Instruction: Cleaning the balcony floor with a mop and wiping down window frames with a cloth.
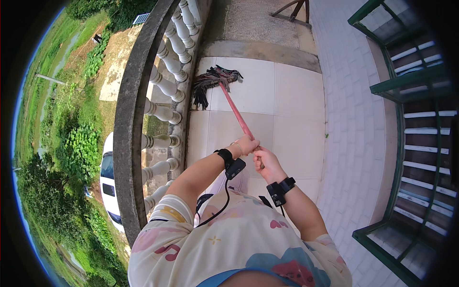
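A string mop (217, 79) with dark grey, black and reddish strips lies spread on the pale tiled floor beside the foot of the balustrade. Its pink handle (237, 112) slants back towards me. My left hand (246, 145) is closed around the handle, farther along towards the mop head. Just behind it, on the right, my right hand (264, 161) grips the handle near its end. The two hands are almost touching. Both wrists carry black straps with small cabled devices.
On the left runs a balustrade with a dark concrete rail (129, 107) and white balusters (163, 111). A tiled wall (348, 118) with green-framed open windows (401, 86) stands on the right. Beyond a raised concrete strip (261, 53) is a wooden stand (296, 14).
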A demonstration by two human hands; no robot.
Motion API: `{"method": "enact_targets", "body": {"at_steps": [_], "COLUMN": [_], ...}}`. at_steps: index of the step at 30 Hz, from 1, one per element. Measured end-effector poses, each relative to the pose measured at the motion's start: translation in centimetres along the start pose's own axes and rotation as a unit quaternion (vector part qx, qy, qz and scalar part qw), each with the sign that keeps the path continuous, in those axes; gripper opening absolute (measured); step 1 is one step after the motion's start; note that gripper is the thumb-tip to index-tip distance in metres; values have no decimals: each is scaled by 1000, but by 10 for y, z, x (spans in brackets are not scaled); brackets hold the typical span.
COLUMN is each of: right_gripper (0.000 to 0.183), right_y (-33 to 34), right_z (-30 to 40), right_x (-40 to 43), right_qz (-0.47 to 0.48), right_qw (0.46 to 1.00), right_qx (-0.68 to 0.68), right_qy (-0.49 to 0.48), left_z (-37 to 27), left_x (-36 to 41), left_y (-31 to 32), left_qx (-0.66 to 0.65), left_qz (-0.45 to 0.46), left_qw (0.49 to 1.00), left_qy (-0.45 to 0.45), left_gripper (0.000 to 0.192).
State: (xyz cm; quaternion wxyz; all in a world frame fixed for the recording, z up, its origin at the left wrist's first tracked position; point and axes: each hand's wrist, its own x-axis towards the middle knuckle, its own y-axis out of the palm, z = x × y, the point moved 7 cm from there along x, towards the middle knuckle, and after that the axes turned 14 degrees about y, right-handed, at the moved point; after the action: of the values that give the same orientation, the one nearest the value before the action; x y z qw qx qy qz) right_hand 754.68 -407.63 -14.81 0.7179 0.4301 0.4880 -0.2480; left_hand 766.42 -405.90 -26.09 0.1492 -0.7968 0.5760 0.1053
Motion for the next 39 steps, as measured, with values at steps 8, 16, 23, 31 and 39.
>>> {"method": "enact_targets", "body": {"at_steps": [8,16,23,31,39], "right_gripper": [54,49,48,47,47], "right_y": [-33,-128,-138,-122,-148], "right_z": [98,52,64,126,68], "right_x": [0,-138,-138,-42,-22], "right_qz": [-28,-202,-267,-208,-148], "right_qw": [1000,978,962,978,986], "right_qx": [4,56,19,-17,37], "right_qy": [-1,25,56,-9,-62], "left_z": [39,-8,-37,0,17], "left_x": [134,101,119,212,200], "left_y": [-37,139,160,71,88], "left_qx": [-169,-147,-209,-102,46], "left_qz": [-84,178,137,60,115], "left_qw": [969,956,931,970,972], "left_qy": [-162,-180,-268,-210,-200], "left_gripper": [33,49,35,33,39]}}
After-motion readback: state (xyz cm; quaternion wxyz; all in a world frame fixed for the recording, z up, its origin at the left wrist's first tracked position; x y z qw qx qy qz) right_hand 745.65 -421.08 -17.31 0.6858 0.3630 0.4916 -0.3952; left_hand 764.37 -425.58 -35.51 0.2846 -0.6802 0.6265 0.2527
